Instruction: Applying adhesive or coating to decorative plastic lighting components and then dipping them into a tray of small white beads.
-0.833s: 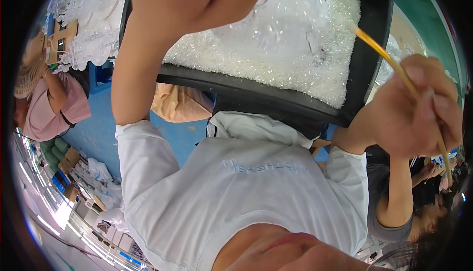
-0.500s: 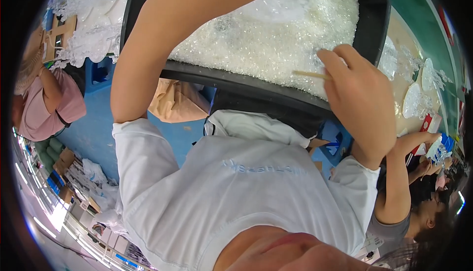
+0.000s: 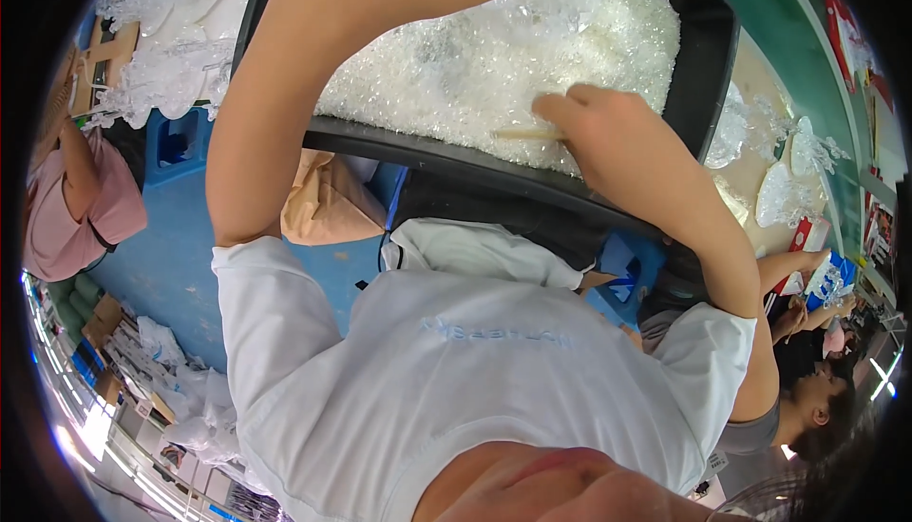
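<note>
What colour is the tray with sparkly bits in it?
The tray is black; it shows best in the head view.

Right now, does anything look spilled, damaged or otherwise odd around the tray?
Nothing clearly stands out. The glittering white flakes lie within the visible walls of the black tray, and the thin stick in the right hand looks unbroken where it shows.

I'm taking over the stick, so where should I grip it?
Probably pinch the stick by its exposed end, coming from the left and above: it is thin, pokes out leftward over the clear bits, and the right hand hides the rest.
</note>
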{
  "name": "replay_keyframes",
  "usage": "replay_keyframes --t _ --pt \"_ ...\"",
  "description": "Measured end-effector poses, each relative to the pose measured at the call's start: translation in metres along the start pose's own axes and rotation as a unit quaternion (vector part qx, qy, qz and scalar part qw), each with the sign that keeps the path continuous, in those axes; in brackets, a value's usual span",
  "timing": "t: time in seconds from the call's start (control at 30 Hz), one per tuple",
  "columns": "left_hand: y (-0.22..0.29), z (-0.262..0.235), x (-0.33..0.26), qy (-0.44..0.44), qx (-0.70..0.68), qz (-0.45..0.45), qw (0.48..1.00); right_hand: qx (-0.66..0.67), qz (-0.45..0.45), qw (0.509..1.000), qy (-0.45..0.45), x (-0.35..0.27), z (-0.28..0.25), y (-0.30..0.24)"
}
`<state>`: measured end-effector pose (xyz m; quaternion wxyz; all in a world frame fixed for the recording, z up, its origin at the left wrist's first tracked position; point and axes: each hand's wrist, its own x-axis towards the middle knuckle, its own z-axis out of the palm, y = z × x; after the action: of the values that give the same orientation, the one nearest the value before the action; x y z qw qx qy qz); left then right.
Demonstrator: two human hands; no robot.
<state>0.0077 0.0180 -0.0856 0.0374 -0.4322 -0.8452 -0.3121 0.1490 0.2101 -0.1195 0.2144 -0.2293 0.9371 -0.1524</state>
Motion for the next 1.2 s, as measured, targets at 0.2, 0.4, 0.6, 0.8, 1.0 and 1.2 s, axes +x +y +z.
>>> replay_keyframes --t 0.2,0.4,0.6,0.8,1.0,1.2 --pt "0.002 -0.011 0.001 -0.049 -0.08 -0.067 0.993 -0.035 0.031 0.96 0.276 0.016 -0.026 -0.022" --pt "-0.005 -0.018 0.004 -0.002 0.04 -0.054 0.998 -0.043 -0.064 0.993 0.087 -0.004 -0.011 -0.007" --pt "0.008 -0.025 0.005 -0.032 0.043 -0.065 0.996 -0.089 -0.093 0.992 -0.015 0.007 -0.009 -0.009" --pt "0.011 -0.021 0.01 -0.119 0.043 -0.078 0.989 -0.103 -0.03 0.992 0.062 -0.011 -0.025 0.013" --pt "-0.003 -0.012 0.008 -0.135 0.112 -0.01 0.985 -0.062 -0.034 0.948 0.309 -0.003 -0.04 0.017" --pt "-0.033 0.001 0.003 -0.135 0.11 -0.007 0.985 -0.073 0.125 0.983 0.117 -0.016 -0.018 0.024"
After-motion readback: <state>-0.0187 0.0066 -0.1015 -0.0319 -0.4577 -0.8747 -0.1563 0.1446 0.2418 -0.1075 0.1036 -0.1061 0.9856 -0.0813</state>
